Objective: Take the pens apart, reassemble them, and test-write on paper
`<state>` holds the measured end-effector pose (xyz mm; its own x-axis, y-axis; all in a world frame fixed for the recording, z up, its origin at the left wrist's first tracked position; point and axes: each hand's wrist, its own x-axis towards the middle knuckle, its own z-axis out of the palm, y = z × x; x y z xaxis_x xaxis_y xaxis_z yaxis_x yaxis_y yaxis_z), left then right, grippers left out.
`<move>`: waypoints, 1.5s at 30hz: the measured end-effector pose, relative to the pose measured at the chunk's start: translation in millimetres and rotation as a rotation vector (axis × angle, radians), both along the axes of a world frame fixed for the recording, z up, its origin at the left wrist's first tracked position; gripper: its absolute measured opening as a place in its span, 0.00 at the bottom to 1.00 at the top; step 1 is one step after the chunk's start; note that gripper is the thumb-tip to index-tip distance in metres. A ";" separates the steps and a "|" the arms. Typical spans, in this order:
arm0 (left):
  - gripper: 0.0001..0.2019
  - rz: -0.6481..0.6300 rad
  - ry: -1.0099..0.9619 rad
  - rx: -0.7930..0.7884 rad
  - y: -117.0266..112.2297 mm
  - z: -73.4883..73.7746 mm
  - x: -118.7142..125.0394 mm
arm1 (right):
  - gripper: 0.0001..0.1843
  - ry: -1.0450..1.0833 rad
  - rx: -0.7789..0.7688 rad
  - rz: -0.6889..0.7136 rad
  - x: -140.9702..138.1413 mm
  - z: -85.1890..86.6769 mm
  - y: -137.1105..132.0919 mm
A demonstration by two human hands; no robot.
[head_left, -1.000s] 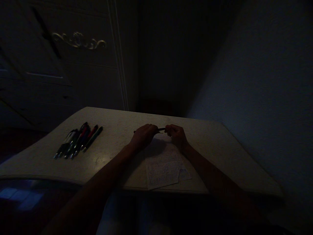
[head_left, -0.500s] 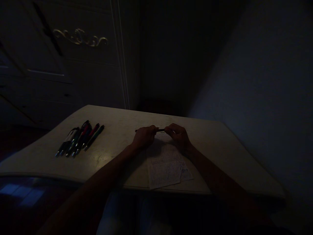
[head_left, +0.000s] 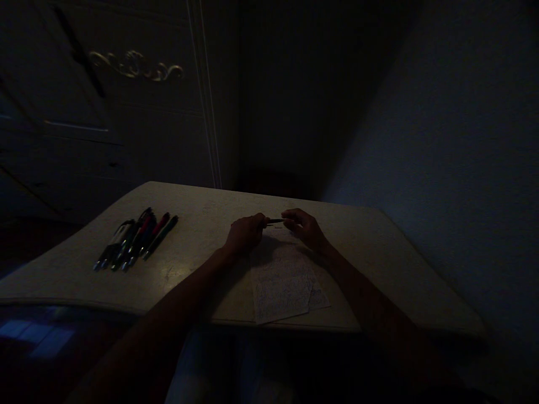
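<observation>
Over the top of the paper sheets (head_left: 282,280), a thin dark pen (head_left: 275,220) lies level between my two hands. My left hand (head_left: 246,233) is closed around one part of it, with most of the barrel hidden in the fist. At the other end, the thumb and fingers of my right hand (head_left: 305,229) are bent in a pinch about the pen's tip. Dim light hides the finer parts. The sheets overlap beneath my wrists and carry handwriting too dark to read.
A pile of several pens (head_left: 135,238) lies on the left of the pale table (head_left: 202,205). Behind it stands a cabinet with a gold scroll ornament (head_left: 137,64). A wall (head_left: 455,140) rises along the right, and the table's front edge is close to my lap.
The fingers of my right hand have loosened slightly and shifted along the pen, so a slimmer length shows between the hands. My left hand keeps its hold. The view has shifted a little.
</observation>
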<state>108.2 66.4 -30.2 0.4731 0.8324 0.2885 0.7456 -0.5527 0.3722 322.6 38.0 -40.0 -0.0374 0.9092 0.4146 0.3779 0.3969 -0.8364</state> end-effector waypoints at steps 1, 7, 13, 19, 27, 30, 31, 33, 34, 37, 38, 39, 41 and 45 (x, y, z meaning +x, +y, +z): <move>0.16 -0.003 0.012 0.002 0.1 -0.5 -0.3 | 0.26 -0.003 -0.024 -0.014 -0.5 -0.1 -0.4; 0.15 -0.044 0.039 0.004 -1.9 0.6 -0.9 | 0.21 -0.045 -0.065 -0.016 -7.3 7.6 -9.1; 0.14 -0.015 0.103 -0.034 -4.8 7.3 -0.2 | 0.25 0.057 -0.046 0.014 -3.7 7.8 -4.9; 0.15 -0.011 0.097 -0.019 -4.7 6.7 0.4 | 0.29 0.045 -0.213 -0.040 -8.5 5.9 -9.2; 0.15 -0.017 0.054 -0.044 -4.0 5.0 0.4 | 0.12 0.017 -0.069 -0.047 -6.6 4.1 -5.7; 0.16 -0.002 0.035 -0.058 -3.7 5.2 0.6 | 0.11 0.002 -0.022 -0.065 -2.5 3.2 -3.5; 0.16 0.006 0.031 -0.059 -3.7 5.5 0.6 | 0.11 -0.001 -0.005 -0.071 -0.8 2.8 -2.6; 0.17 0.013 0.019 -0.049 -3.7 6.0 0.8 | 0.11 -0.005 0.019 -0.085 3.5 1.9 -0.6; 0.18 0.013 0.012 -0.039 -3.5 6.0 0.9 | 0.10 -0.011 0.026 -0.099 6.2 1.3 0.6; 0.18 0.015 -0.022 -0.012 -1.4 3.3 1.2 | 0.09 -0.091 0.037 -0.174 16.3 -1.1 4.5; 0.17 0.012 -0.040 -0.006 0.0 1.4 1.2 | 0.08 -0.134 0.042 -0.204 20.1 -2.2 5.8; 0.17 0.005 -0.065 0.002 1.8 -1.0 1.2 | 0.08 -0.181 0.047 -0.230 23.9 -3.6 7.2; 0.15 -0.033 -0.126 0.031 6.2 -6.8 0.9 | 0.07 -0.272 0.058 -0.254 30.6 -7.0 9.6; 0.14 -0.069 -0.240 0.123 15.6 -17.0 -1.3 | 0.07 -0.419 0.065 -0.219 36.6 -13.9 13.5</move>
